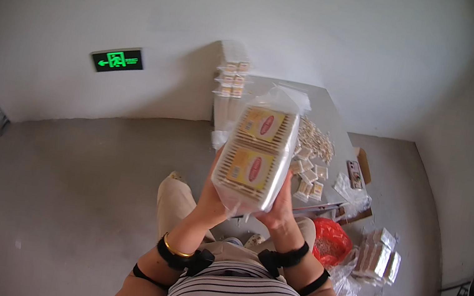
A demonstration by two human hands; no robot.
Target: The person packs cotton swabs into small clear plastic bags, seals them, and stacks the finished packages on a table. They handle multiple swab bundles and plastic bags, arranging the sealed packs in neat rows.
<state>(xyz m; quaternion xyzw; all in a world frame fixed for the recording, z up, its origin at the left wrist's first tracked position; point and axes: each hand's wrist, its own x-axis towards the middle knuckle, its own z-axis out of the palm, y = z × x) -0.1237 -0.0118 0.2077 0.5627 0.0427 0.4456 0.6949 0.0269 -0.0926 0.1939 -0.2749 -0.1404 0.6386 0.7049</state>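
Observation:
Between my two hands I hold up a clear plastic bag of small stick packs point(256, 151), tilted over the near edge of the table. Thin brown sticks and yellow labels with red ovals show through the film. My left hand point(212, 199) is closed on its lower left side, and my right hand point(281, 206) grips the lower right side. Most of the fingers are hidden behind the bag. Loose film sticks up at its top. Just right of it, several small packs point(309, 176) and a heap of loose pale sticks point(316, 140) lie on the grey table point(315, 101).
Stacked wrapped packs point(231, 77) stand at the table's far left. A phone point(354, 174) lies near the right edge. On the floor at right are a red plastic bag point(331, 242) and silvery wrapped bundles point(379, 257). A green exit sign point(118, 60) hangs on the wall.

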